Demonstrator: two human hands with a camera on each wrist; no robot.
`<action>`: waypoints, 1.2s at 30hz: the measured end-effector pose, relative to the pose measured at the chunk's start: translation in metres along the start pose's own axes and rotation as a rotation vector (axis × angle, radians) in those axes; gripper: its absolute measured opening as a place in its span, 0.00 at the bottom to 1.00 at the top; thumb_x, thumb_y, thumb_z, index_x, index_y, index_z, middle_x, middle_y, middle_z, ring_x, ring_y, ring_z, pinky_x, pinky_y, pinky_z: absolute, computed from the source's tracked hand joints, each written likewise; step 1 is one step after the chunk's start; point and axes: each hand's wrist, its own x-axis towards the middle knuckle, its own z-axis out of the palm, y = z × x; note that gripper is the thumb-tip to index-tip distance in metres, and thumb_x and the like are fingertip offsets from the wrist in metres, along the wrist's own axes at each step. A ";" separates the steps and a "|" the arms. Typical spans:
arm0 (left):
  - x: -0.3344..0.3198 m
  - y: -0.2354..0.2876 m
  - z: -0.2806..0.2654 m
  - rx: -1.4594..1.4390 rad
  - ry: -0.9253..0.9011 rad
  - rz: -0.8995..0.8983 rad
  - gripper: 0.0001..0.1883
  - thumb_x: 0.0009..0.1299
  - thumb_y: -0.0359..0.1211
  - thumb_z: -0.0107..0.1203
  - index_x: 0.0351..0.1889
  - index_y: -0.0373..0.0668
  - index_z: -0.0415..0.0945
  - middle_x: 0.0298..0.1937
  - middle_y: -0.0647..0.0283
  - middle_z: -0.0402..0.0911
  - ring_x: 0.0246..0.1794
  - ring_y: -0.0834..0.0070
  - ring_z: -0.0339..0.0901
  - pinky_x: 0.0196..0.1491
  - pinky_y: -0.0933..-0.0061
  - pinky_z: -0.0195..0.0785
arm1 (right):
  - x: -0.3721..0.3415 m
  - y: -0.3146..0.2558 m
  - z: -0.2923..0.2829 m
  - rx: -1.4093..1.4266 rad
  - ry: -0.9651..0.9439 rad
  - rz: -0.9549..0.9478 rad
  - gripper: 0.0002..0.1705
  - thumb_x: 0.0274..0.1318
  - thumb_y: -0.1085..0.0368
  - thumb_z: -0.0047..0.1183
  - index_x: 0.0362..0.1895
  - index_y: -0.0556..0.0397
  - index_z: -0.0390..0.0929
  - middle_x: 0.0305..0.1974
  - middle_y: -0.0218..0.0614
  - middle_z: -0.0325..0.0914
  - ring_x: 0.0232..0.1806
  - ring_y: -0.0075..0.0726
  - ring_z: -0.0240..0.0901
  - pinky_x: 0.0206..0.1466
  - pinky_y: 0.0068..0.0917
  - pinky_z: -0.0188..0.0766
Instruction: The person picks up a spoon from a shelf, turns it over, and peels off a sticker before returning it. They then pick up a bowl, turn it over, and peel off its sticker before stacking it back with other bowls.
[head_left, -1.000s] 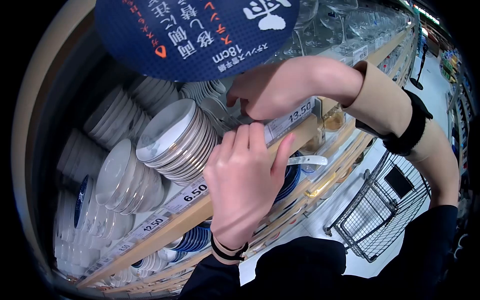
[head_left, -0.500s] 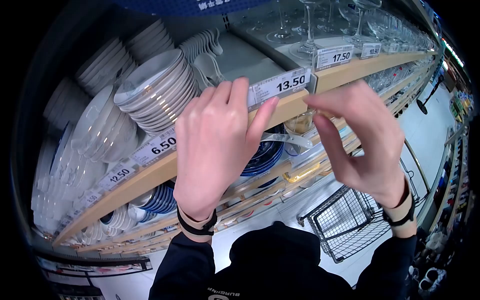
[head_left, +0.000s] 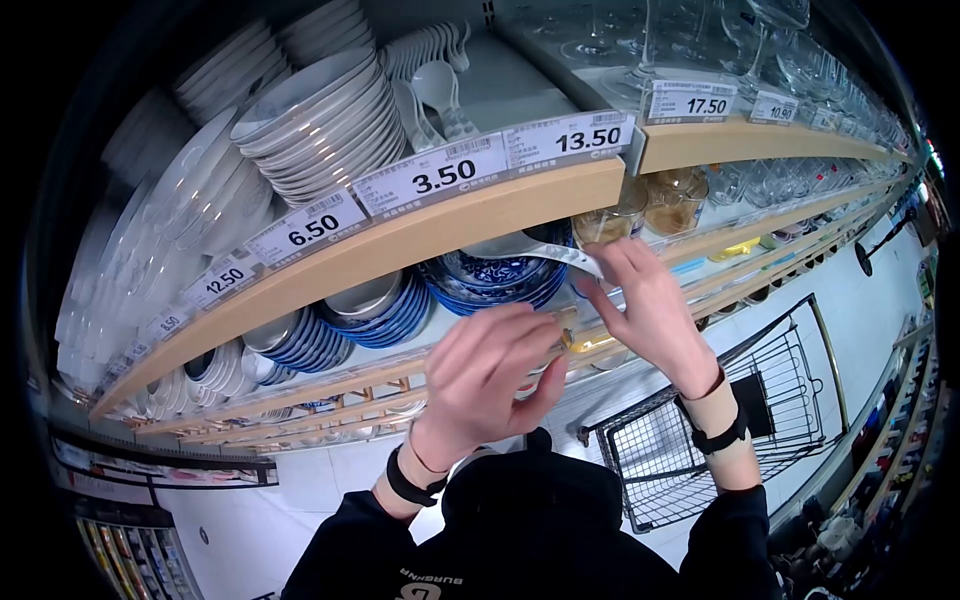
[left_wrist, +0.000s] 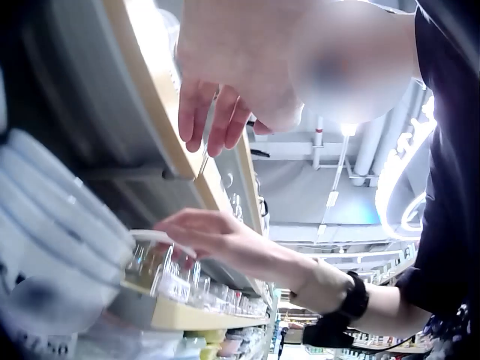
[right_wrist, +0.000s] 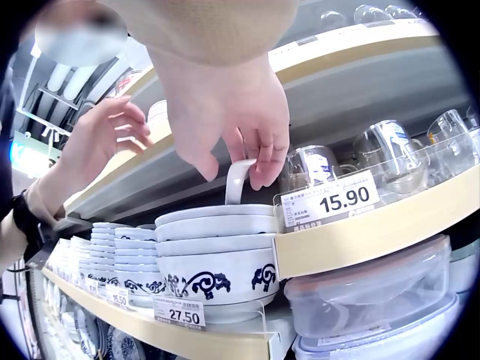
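A white ceramic soup spoon (head_left: 515, 245) lies in the top bowl of a blue-and-white stack (head_left: 500, 280) on the lower shelf. At its handle (right_wrist: 235, 181) is my right hand (head_left: 655, 315), fingers and thumb pinching the end that sticks up over the rim. Lower and to the left, my left hand (head_left: 490, 375) hangs in front of the shelf with fingers loosely bent and nothing in them. The left wrist view shows that hand (left_wrist: 232, 67) with its fingers dangling near the upper shelf edge.
Above are stacked white bowls (head_left: 320, 120), white spoons (head_left: 437, 95) and stemmed glasses (head_left: 760, 50) behind price labels (head_left: 440, 180). Glass mugs (right_wrist: 386, 157) stand right of the bowls, over plastic containers (right_wrist: 367, 292). A shopping cart (head_left: 680, 450) stands in the aisle.
My left hand has come off the upper shelf's edge and dropped lower. My right hand has moved from the upper shelf down to the spoon in the bowl and taken its handle.
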 end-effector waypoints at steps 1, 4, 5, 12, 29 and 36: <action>-0.013 0.002 0.005 -0.031 -0.044 -0.076 0.08 0.57 0.26 0.66 0.35 0.38 0.82 0.37 0.60 0.84 0.40 0.62 0.83 0.39 0.70 0.76 | 0.003 0.000 0.004 -0.039 -0.022 -0.029 0.17 0.57 0.69 0.59 0.50 0.60 0.75 0.37 0.44 0.74 0.42 0.52 0.74 0.43 0.41 0.73; -0.042 0.002 0.014 -0.192 -0.151 -0.367 0.05 0.62 0.23 0.63 0.35 0.34 0.81 0.35 0.55 0.85 0.37 0.60 0.84 0.41 0.69 0.76 | 0.008 0.006 0.025 -0.179 -0.084 -0.133 0.20 0.56 0.69 0.58 0.54 0.57 0.74 0.38 0.41 0.72 0.41 0.49 0.76 0.40 0.39 0.74; -0.050 0.000 0.016 -0.214 -0.169 -0.439 0.03 0.67 0.23 0.59 0.36 0.33 0.81 0.35 0.54 0.85 0.37 0.64 0.84 0.40 0.71 0.75 | 0.011 0.009 0.030 -0.239 -0.099 -0.179 0.21 0.57 0.69 0.57 0.56 0.55 0.73 0.38 0.40 0.70 0.40 0.47 0.76 0.37 0.38 0.74; -0.072 -0.012 0.034 -0.701 -0.129 -0.935 0.13 0.80 0.31 0.46 0.48 0.30 0.77 0.42 0.56 0.85 0.39 0.71 0.85 0.42 0.73 0.78 | 0.018 0.016 0.043 -0.569 -0.190 -0.269 0.26 0.56 0.72 0.51 0.62 0.51 0.70 0.41 0.37 0.68 0.34 0.39 0.79 0.26 0.33 0.76; -0.040 -0.019 0.034 -1.225 0.110 -1.158 0.31 0.82 0.53 0.35 0.65 0.32 0.61 0.56 0.45 0.80 0.48 0.57 0.85 0.48 0.63 0.80 | -0.034 0.025 -0.017 -0.596 0.038 -0.551 0.37 0.43 0.73 0.57 0.64 0.48 0.75 0.31 0.29 0.64 0.27 0.24 0.68 0.25 0.22 0.75; -0.043 -0.013 0.030 -1.135 0.264 -1.152 0.26 0.80 0.50 0.44 0.59 0.34 0.67 0.46 0.51 0.83 0.39 0.62 0.86 0.34 0.66 0.81 | -0.061 0.017 -0.011 -0.348 0.039 -0.458 0.29 0.49 0.72 0.60 0.59 0.49 0.79 0.28 0.29 0.67 0.22 0.26 0.66 0.26 0.23 0.72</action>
